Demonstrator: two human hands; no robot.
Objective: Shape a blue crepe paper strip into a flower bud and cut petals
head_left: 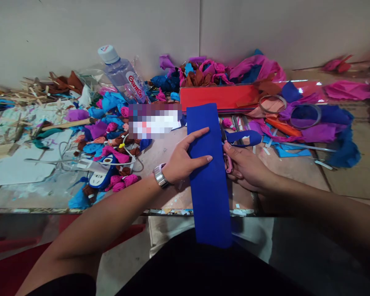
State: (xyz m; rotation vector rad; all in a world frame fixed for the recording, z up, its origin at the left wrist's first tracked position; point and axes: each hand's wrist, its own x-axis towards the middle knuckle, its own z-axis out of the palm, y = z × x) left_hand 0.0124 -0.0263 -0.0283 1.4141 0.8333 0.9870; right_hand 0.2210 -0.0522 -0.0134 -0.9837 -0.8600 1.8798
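Observation:
A long blue strip [208, 197], of crepe paper or cloth, runs from the tabletop over its near edge to my lap. My left hand [185, 158], with a metal watch on the wrist, grips the strip's left edge. Its forefinger and thumb lie on top, and the other fingers are hidden beneath. My right hand [245, 164] is closed around pink-handled scissors [228, 160] at the strip's right edge. The blades are partly hidden, so I cannot tell whether they are apart. A smaller cut blue piece [245, 138] lies just beyond my right hand.
A capped bottle [123, 76] leans at the back left. Near it are a blue-and-white power strip [101, 174] with cables and crumpled coloured pieces [123, 183]. A red sheet [216, 98] lies at the back. Tape rings [305, 116] sit among scraps on the right.

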